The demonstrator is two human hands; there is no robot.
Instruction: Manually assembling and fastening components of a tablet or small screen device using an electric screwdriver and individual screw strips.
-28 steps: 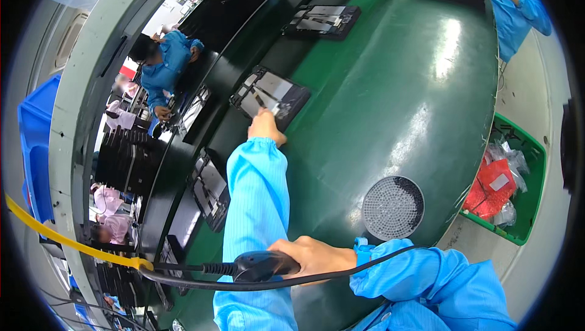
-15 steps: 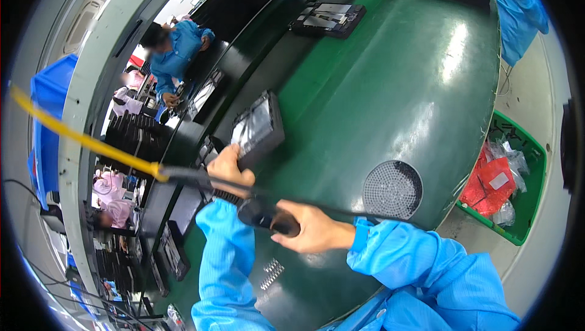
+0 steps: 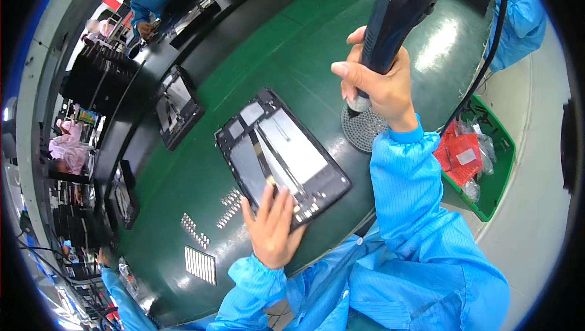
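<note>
An opened tablet (image 3: 304, 142) with a black frame, grey and white inner plates and dark ribbon cables lies at an angle on the green table in front of me. My left hand (image 3: 269, 230) rests on its near edge, fingers stretched out over the frame. Up to the right, my right hand (image 3: 390, 84) is wrapped round a black electric screwdriver (image 3: 395, 23). The tool leans with its tip down, over a round perforated dish (image 3: 359, 135); whether the tip touches the dish, I cannot tell.
Small metal parts (image 3: 195, 230) and a striped strip sheet (image 3: 200, 264) lie left of the tablet. More opened tablets (image 3: 178, 106) sit along the black belt. A green bin (image 3: 487, 194) with red bags stands right of the table. Co-workers in blue (image 3: 519, 20) are nearby. A black cord (image 3: 496, 44) hangs at right.
The tablet now lies nearer me, with my left hand drawn back to its near edge. My right hand has raised the screwdriver and moved it right, over the dish. The view has shifted.
</note>
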